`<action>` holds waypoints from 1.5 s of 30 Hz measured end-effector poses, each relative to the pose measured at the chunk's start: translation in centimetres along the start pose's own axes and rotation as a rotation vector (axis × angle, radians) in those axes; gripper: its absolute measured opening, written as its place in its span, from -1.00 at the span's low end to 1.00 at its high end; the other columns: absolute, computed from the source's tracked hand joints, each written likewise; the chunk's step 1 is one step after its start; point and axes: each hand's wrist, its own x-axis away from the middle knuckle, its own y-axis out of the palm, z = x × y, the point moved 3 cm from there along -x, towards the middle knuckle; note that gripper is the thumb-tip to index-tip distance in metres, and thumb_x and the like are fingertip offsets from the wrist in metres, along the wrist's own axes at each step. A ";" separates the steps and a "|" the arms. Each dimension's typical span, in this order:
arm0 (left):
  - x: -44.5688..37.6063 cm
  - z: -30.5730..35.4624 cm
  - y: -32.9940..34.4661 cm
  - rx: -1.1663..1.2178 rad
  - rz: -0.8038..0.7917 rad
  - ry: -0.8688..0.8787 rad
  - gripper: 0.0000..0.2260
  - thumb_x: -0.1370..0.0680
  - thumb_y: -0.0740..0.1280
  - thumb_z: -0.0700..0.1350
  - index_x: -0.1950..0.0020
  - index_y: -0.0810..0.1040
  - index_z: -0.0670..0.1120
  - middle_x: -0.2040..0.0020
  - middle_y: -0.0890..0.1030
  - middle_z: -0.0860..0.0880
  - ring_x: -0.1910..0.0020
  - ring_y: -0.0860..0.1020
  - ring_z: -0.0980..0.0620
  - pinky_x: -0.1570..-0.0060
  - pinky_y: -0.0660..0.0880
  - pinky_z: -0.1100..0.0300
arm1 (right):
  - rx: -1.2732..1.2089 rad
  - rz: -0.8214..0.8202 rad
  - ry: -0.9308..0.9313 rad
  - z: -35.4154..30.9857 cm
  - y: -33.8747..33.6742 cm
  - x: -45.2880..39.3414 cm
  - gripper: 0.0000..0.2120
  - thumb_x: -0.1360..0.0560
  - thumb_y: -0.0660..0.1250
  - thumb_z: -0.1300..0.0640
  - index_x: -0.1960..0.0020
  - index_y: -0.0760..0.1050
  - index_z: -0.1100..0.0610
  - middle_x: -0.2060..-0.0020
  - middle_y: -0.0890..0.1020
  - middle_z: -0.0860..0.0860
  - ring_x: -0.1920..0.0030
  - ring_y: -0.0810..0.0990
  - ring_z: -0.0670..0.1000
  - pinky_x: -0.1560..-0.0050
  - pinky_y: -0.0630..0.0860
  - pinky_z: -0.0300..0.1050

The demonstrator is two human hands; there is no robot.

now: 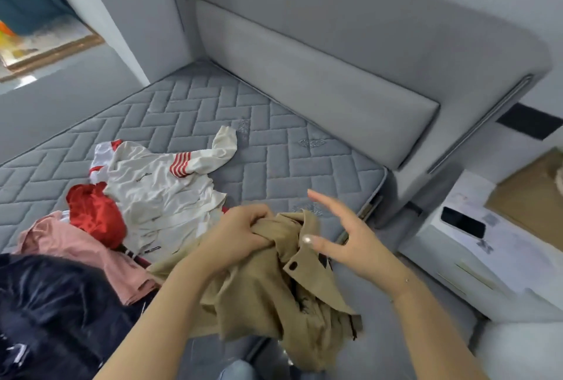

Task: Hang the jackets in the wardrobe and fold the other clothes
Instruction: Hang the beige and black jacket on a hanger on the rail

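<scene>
A tan jacket (274, 294) is bunched in the left hand (240, 236), whose fingers are closed around the fabric near the collar; most of the cloth hangs below and to the right of that grasp, over the mattress (189, 111) edge. The right hand (350, 236) is held open beside the collar, fingers spread, gripping nothing. A white top (158, 194), a red garment (94, 215), a pink garment (76, 245) and a dark garment (54, 312) are left on the mattress.
</scene>
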 end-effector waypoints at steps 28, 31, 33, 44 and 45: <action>17.1 9.7 20.4 0.265 -0.672 0.382 -0.76 -0.66 0.21 -0.07 0.03 0.48 -0.23 0.19 0.49 0.01 0.17 0.44 0.12 0.11 0.35 0.19 | -0.638 1.350 -0.114 -5.8 2.4 44.7 -0.80 -0.54 0.29 0.09 0.04 0.64 0.17 0.17 0.70 0.08 0.13 0.67 0.01 0.13 0.60 -0.19; 18.5 13.9 23.3 0.435 -0.665 0.345 -0.76 -0.66 0.20 -0.04 0.12 0.47 -0.15 0.22 0.45 -0.07 0.23 0.41 0.07 0.16 0.34 0.14 | -0.507 1.430 0.190 -3.8 2.0 50.9 -0.77 -0.63 0.20 0.16 -0.01 0.63 0.17 0.14 0.73 0.03 0.01 0.69 0.04 0.11 0.56 -0.18; 19.6 17.9 25.5 0.475 -0.718 0.377 -0.74 -0.63 0.23 0.04 0.17 0.47 -0.07 0.26 0.44 -0.03 0.28 0.39 0.09 0.21 0.33 0.16 | -0.419 1.429 0.418 -2.5 2.2 54.8 -0.76 -0.63 0.22 0.05 -0.05 0.64 0.10 0.11 0.74 -0.04 -0.07 0.66 0.02 0.06 0.49 -0.20; 33.1 37.6 42.7 0.424 -1.284 0.742 -0.81 -0.52 0.42 -0.03 0.22 0.51 -0.07 0.35 0.50 0.06 0.34 0.44 0.16 0.28 0.40 0.33 | -0.310 1.435 0.290 -0.7 1.0 67.2 -0.64 -0.44 0.33 -0.32 -0.11 0.58 -0.13 0.02 0.67 -0.16 -0.02 0.62 -0.17 0.00 0.52 -0.27; 33.7 38.7 43.7 0.411 -1.304 0.772 -0.80 -0.49 0.46 -0.06 0.24 0.48 -0.06 0.39 0.46 0.06 0.37 0.41 0.15 0.31 0.37 0.35 | -0.246 1.506 0.286 -0.6 0.5 68.9 -0.69 -0.49 0.31 -0.24 0.00 0.59 -0.01 0.16 0.63 -0.11 0.12 0.60 -0.13 0.11 0.47 -0.28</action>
